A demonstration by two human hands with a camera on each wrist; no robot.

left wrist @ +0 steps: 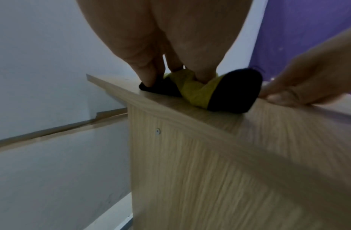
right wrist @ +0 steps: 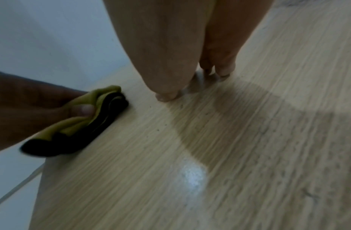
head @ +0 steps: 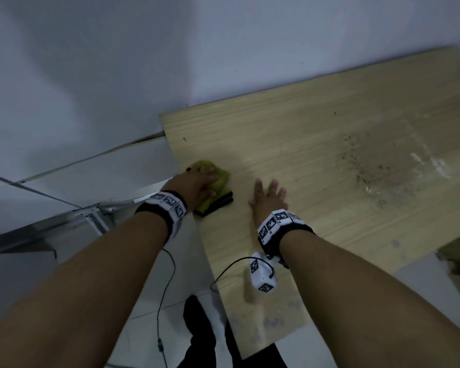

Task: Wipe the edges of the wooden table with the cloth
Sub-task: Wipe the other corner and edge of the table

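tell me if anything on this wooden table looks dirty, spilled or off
Yes. A patch of dark specks and grime with whitish smears sits mid-table on the wooden table, well away from the cloth that the left hand holds at the table's left edge. The right hand lies flat nearby.

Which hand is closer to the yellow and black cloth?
Left. The left hand is right on the cloth, pressing it at the table's left edge. The right hand lies flat on the wood just beside the cloth, not touching it.
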